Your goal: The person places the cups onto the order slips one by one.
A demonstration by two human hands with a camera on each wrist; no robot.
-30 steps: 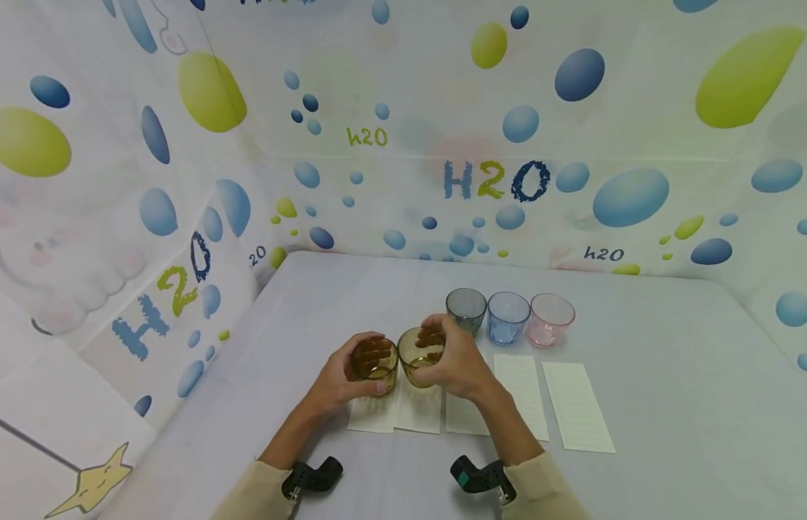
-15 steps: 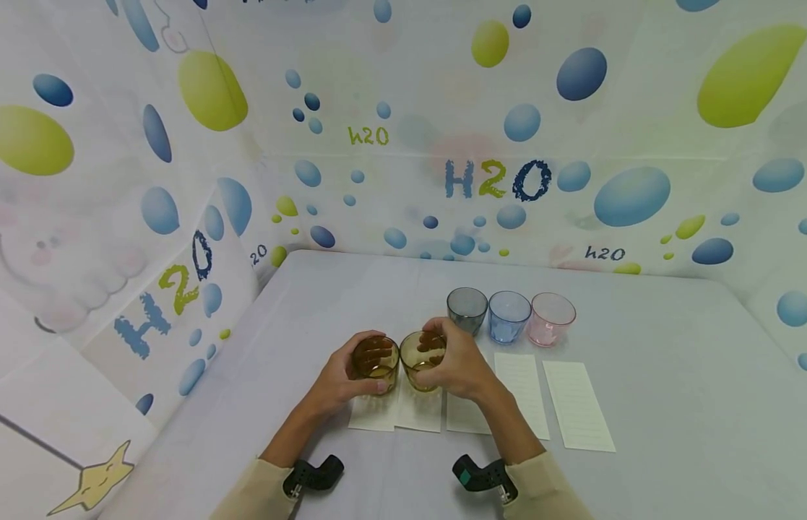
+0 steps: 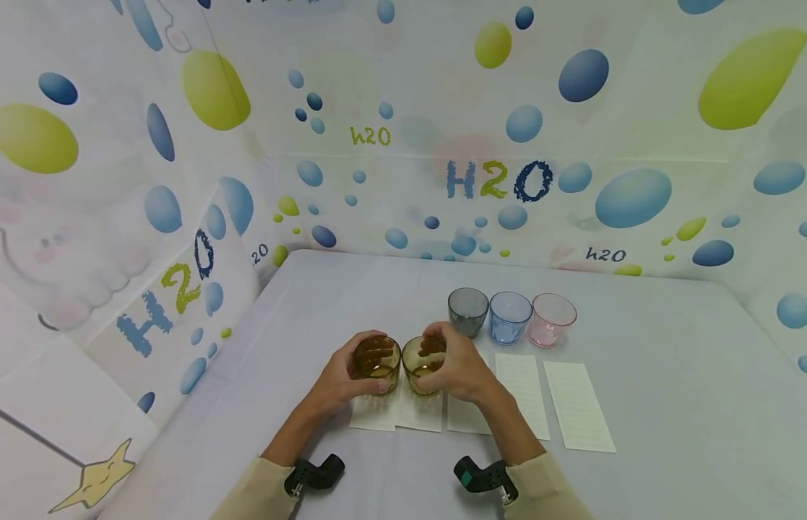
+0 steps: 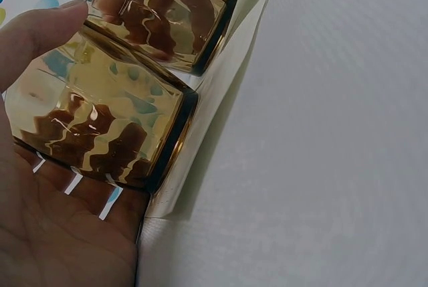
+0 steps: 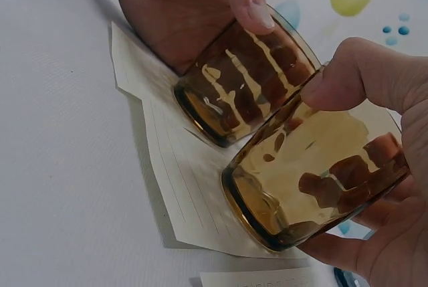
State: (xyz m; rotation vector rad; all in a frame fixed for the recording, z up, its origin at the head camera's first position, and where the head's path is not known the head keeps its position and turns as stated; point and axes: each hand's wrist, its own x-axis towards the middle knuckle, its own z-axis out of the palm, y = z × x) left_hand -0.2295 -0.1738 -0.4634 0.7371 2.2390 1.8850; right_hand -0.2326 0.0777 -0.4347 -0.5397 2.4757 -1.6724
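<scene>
Two amber glass tumblers stand side by side over lined paper slips at the middle front of the table. My left hand grips the left amber tumbler, thumb on the near side and fingers seen through the glass. Around the right amber tumbler curls my right hand, its thumb low on the near side in the head view. The tumblers' rims meet or nearly meet. In the left wrist view, the held tumbler has its base close over a paper slip. The right wrist view shows the right tumbler likewise.
Behind my right hand stand a grey tumbler, a blue tumbler and a pink tumbler in a row. More paper slips lie to the right on the white tablecloth. A printed curtain bounds the back.
The right tumbler and my right hand have shifted slightly down toward me in the head view. My left hand keeps its hold, and the back row of tumblers stays put.
</scene>
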